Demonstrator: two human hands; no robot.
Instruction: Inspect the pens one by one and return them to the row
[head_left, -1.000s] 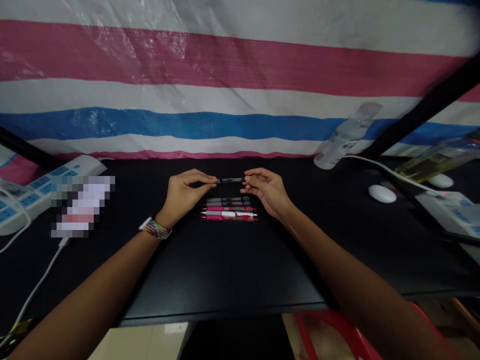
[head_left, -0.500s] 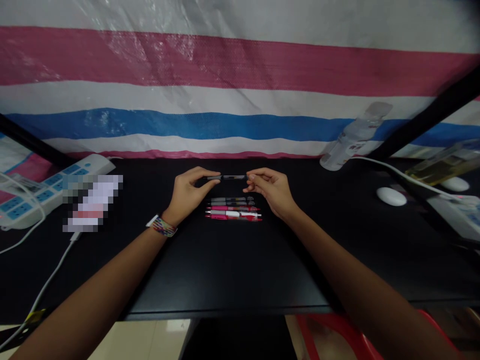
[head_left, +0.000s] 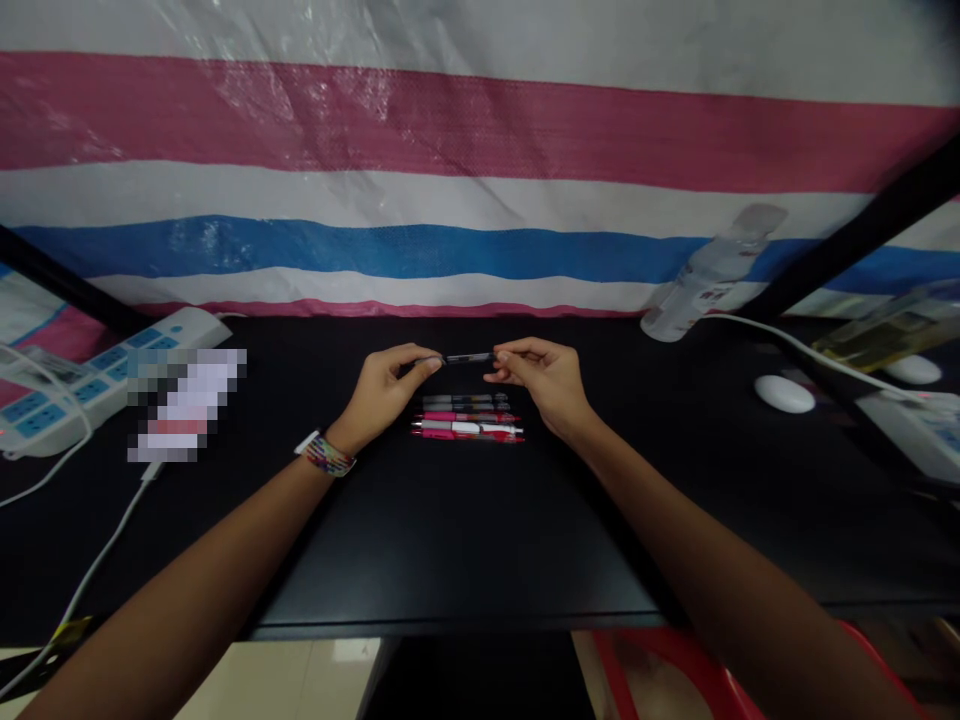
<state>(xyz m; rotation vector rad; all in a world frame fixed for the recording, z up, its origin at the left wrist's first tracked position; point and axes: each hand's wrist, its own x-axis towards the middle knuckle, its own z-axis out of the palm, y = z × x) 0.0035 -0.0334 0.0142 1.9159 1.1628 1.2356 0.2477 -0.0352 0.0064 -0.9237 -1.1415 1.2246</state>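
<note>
A dark pen (head_left: 469, 358) is held level between my two hands, above the far part of the black table (head_left: 450, 530). My left hand (head_left: 386, 385) pinches its left end between thumb and fingers. The right end sits in the fingertips of my right hand (head_left: 544, 378), which is closed on it. Just below the hands, several pens lie side by side in a row: dark grey ones (head_left: 465, 402) at the back, then a pink and red pen (head_left: 465, 416), a white and grey pen (head_left: 472, 428) and another red pen (head_left: 469, 436) in front.
A power strip (head_left: 161, 340) and a blurred-out phone (head_left: 187, 405) with a white cable lie left. On the right stand a clear bottle (head_left: 709, 275), a white mouse-like object (head_left: 784, 394) and a container of yellowish liquid (head_left: 885, 330). A striped sheet (head_left: 480, 130) hangs behind.
My left hand has slid slightly right along the held pen, covering more of its left end. The pen now tilts a little. The row of pens has not moved.
</note>
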